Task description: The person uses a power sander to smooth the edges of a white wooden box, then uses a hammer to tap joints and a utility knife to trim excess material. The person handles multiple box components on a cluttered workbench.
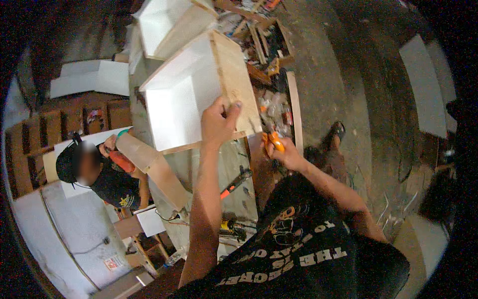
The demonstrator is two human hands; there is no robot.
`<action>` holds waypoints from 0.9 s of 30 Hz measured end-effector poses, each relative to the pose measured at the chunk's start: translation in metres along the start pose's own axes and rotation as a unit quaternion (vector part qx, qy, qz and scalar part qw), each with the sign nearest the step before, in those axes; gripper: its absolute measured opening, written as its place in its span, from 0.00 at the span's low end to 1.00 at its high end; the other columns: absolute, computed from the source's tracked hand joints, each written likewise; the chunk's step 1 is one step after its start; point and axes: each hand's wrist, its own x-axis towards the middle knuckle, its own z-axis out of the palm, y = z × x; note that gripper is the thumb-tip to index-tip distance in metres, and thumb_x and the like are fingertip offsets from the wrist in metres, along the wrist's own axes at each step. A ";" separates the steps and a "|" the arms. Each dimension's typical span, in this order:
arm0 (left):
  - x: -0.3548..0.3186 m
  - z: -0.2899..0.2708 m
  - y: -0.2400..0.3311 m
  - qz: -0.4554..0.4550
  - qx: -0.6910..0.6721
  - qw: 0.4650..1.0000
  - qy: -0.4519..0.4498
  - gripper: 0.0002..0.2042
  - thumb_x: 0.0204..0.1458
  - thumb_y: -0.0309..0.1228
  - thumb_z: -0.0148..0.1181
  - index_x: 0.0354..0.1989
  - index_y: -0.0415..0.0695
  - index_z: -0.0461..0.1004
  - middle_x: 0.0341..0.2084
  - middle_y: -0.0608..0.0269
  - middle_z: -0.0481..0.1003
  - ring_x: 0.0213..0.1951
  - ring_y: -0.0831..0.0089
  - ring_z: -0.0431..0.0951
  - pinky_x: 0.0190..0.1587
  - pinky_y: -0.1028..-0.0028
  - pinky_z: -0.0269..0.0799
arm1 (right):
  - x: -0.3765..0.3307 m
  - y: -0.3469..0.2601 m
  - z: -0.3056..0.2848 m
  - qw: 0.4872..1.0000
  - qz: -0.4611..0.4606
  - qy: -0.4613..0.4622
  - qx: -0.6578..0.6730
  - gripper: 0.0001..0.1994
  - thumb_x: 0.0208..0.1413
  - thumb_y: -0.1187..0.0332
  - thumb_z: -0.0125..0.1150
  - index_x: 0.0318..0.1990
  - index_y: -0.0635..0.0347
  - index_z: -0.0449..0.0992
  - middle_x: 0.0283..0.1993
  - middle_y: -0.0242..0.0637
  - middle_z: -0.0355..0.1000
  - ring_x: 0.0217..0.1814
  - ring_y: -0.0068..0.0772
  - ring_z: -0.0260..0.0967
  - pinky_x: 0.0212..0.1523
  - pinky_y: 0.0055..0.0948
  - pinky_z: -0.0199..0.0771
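Observation:
A wooden drawer box [241,82] with a white inside rests tilted on the workbench in front of me. My left hand [219,119] is closed over its near right wall, with the thumb against the bare wood outside. My right hand [284,152] is wrapped round the orange handles of pliers [273,141], just beside the box's near right corner. The jaws point at that corner; whether they touch the wood I cannot tell.
Another white-lined box [169,30] stands behind. At left a co-worker [117,184] holds a red tool [121,161] by a wooden panel [149,159]. An orange-and-black tool [235,184] lies on the bench [209,167]. Bins of scraps [274,45] stand at the far right.

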 end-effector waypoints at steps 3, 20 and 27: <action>-0.003 0.002 0.002 -0.029 0.060 0.998 -0.009 0.26 0.48 0.53 0.71 0.45 0.42 0.80 0.33 0.46 0.83 0.38 0.54 0.84 0.44 0.58 0.79 | -0.015 -0.004 -0.005 0.997 0.062 0.052 -0.004 0.14 0.67 0.63 0.59 0.53 0.62 0.74 0.44 0.27 0.73 0.42 0.23 0.67 0.45 0.29 0.71; -0.054 0.036 0.010 0.059 0.159 0.976 0.140 0.14 0.49 0.38 0.67 0.38 0.41 0.76 0.31 0.48 0.80 0.34 0.46 0.80 0.42 0.49 0.73 | -0.059 -0.073 -0.128 0.992 0.010 0.092 -0.086 0.06 0.62 0.66 0.61 0.42 0.56 0.73 0.38 0.27 0.71 0.34 0.21 0.65 0.37 0.26 0.68; -0.053 0.025 0.004 0.059 0.189 0.967 0.159 0.20 0.49 0.40 0.67 0.47 0.41 0.76 0.36 0.47 0.80 0.44 0.47 0.79 0.56 0.52 0.70 | -0.044 -0.085 -0.154 0.982 0.068 0.076 -0.159 0.04 0.55 0.79 0.56 0.34 0.60 0.73 0.36 0.31 0.72 0.40 0.25 0.69 0.43 0.29 0.70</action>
